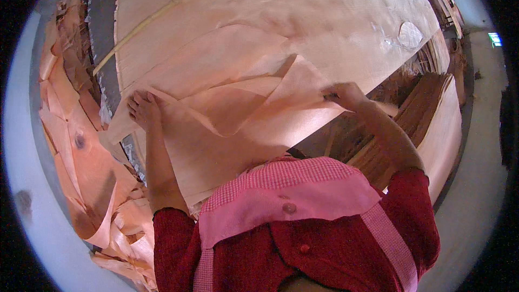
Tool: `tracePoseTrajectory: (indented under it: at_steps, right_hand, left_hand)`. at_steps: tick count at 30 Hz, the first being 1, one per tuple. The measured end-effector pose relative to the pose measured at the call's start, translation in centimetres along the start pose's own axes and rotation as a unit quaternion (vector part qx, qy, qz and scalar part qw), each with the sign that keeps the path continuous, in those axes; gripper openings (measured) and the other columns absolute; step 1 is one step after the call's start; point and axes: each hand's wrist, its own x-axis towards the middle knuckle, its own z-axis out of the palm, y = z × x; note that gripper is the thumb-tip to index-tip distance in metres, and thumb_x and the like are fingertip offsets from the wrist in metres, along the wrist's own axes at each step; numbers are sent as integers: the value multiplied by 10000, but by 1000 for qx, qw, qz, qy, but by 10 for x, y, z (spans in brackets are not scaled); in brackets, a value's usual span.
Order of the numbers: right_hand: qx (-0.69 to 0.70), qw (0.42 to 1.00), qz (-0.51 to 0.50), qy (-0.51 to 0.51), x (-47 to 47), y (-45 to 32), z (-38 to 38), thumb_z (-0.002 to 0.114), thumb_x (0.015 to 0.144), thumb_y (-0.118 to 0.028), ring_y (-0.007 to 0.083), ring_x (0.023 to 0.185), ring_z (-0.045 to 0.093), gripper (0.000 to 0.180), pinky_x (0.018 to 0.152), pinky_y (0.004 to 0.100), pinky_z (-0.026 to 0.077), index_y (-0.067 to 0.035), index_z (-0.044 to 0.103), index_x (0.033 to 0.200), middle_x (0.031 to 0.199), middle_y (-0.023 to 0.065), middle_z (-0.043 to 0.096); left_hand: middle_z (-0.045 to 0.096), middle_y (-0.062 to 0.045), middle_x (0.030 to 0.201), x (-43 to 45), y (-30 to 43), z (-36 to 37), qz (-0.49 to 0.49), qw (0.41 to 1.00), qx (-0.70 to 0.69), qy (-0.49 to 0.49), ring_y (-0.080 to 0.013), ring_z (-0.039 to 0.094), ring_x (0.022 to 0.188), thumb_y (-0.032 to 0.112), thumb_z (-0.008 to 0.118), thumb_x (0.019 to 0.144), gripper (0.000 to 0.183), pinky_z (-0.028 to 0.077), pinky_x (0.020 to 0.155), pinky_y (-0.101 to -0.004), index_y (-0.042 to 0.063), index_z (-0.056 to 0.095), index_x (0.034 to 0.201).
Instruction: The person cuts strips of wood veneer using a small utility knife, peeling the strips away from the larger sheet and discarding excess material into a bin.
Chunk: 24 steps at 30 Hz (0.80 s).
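A thin, creased wood veneer sheet (211, 150) spreads before me, its upper edge curled and folded over. My left hand (144, 108) grips the sheet near its left edge, fingers bent down over it; what lies under the fingertips is hidden. Toward the right edge, my right hand (348, 95) pinches the same sheet between thumb and fingers. A raised, pointed fold (298, 73) stands between the two hands. Beneath it lies a large, pale veneer sheet (344, 20), reaching away from me. A narrow wood strip (385, 108) juts out beside my right wrist.
A thin yellowish strip (162, 10) crosses the far left of the large sheet. Torn veneer scraps (87, 146) are heaped at left. Stacked veneer sheets (417, 109) stand on the right. A pale, roundish patch (410, 35) shows near the large sheet's right edge.
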Motion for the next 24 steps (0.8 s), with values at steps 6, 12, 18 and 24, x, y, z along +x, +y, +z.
tracePoseTrajectory:
  at_steps: [6, 12, 18, 24]
  right_hand:
    - [39, 979, 134, 151, 128, -41, 24, 550, 772, -340, 288, 772, 594, 306, 692, 387, 465, -187, 596, 1033, 848, 112, 622]
    - [107, 944, 225, 216, 184, -50, 22, 604, 721, -337, 273, 874, 574, 393, 741, 370, 468, -190, 567, 1083, 1002, 101, 589]
    - [115, 941, 153, 278, 195, -28, 11, 644, 703, -220, 263, 944, 534, 474, 710, 363, 471, -165, 504, 1152, 1020, 76, 561]
    - [805, 477, 91, 341, 212, 4, 15, 578, 773, -84, 217, 913, 521, 415, 639, 349, 469, -110, 425, 1158, 890, 96, 551]
  left_hand:
    - [308, -132, 1333, 4, -7, -3, -5, 997, -78, -28, -289, 263, 1245, 359, 446, 840, 494, 237, 985, -457, 95, 370, 1251]
    - [414, -125, 1241, 37, -64, 17, 30, 959, -278, -45, -265, 381, 1152, 231, 491, 830, 395, 312, 943, -374, 33, 465, 1170]
    - [529, -140, 1045, -27, 168, -51, 379, 853, -356, -42, -309, 479, 992, 126, 495, 818, 260, 387, 854, -362, 9, 532, 1048]
    - [558, -134, 984, -86, 333, -43, 393, 864, -263, -172, -342, 501, 908, 123, 517, 805, 184, 405, 810, -382, 46, 576, 961]
